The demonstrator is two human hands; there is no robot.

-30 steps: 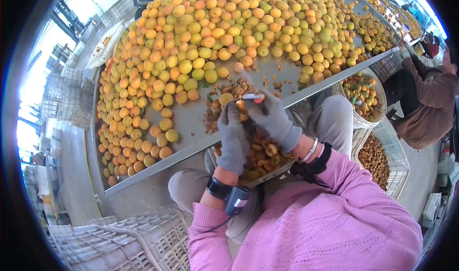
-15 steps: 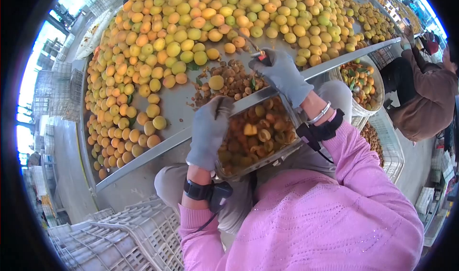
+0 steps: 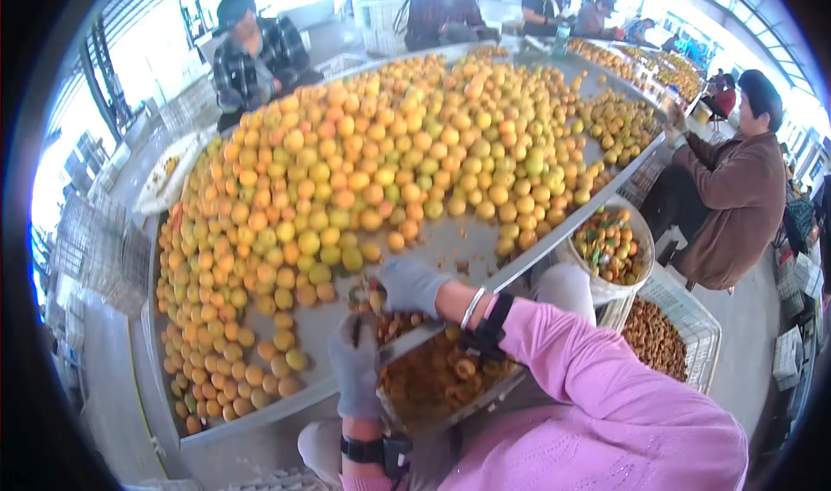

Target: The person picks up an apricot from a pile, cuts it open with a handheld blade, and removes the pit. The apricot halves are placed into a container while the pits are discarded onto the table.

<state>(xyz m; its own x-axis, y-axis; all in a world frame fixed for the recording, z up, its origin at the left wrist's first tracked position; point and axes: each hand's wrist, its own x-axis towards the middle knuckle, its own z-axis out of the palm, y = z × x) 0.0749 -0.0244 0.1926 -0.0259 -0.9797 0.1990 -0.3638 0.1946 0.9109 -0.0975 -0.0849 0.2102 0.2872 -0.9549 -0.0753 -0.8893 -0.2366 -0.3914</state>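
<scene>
My left hand [image 3: 355, 371], gloved in grey, is upright over the metal rim [image 3: 407, 342] of the sorting table, its fingers closed; whatever they hold is hidden. Just up and to the right, my right hand [image 3: 410, 286], also gloved, reaches over the tabletop with curled fingers. Its contents cannot be made out. An apricot [image 3: 377, 301] lies right by its fingertips, above brown pits or scraps [image 3: 395, 326]. Below the rim a crate [image 3: 446, 378] of halved apricots rests at my lap. The large apricot heap [image 3: 363, 162] spreads beyond both hands.
At the right stand a white bucket [image 3: 608, 247] of apricots and leaves and a crate of pits [image 3: 653, 339]. A person in brown [image 3: 736, 188] sits beyond them. Other people are across the table, one in a checked shirt [image 3: 260, 62]. Stacked crates [image 3: 99, 248] stand left.
The view has tilted up, showing people across the table. My right hand has moved left over the tabletop, close to my left hand. The red-tipped tool seen at my right fingers is no longer visible.
</scene>
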